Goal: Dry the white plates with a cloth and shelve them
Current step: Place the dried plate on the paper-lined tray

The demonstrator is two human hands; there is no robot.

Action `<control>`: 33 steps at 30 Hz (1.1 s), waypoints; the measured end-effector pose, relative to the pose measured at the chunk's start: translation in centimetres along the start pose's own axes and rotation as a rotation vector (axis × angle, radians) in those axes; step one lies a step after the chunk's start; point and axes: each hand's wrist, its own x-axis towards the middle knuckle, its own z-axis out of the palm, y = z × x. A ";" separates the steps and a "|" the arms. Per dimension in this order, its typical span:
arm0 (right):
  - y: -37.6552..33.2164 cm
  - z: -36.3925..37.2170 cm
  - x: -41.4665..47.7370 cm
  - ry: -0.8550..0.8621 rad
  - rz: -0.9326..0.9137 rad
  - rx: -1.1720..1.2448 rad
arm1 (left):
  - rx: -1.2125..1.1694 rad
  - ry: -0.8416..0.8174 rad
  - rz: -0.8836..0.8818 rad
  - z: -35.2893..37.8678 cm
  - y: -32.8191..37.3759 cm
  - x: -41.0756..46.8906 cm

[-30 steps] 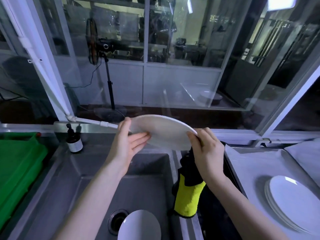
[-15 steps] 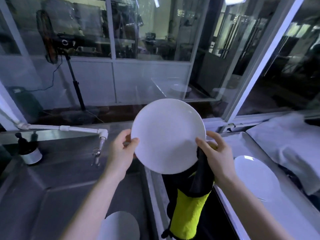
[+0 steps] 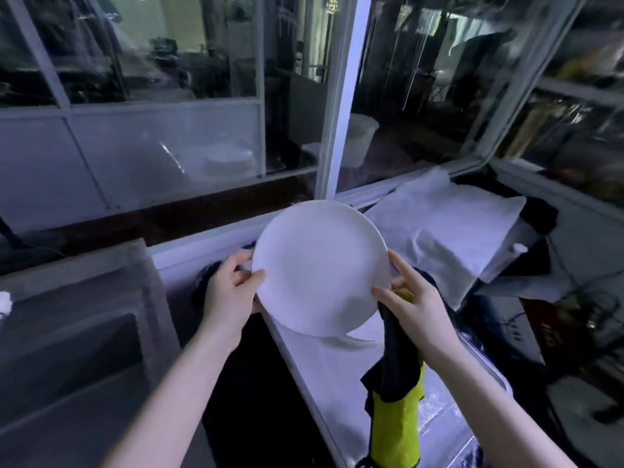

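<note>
Hands (image 3: pixel 229 295) (image 3: pixel 415 309) grip plate (image 3: pixel 320 265) above stack (image 3: pixel 361 336).

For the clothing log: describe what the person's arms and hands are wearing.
Nothing worn shows. The left hand and right hand are ungloved. The left forearm and right forearm are bare down to the bottom edge of the view, with no sleeve or cuff. No watch, bracelet or ring shows on the wrists or fingers on the sides that face the camera.
</note>
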 end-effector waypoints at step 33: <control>23.5 -3.3 12.0 -0.142 0.372 -0.341 | 0.610 -0.039 -0.193 13.8 -17.8 7.7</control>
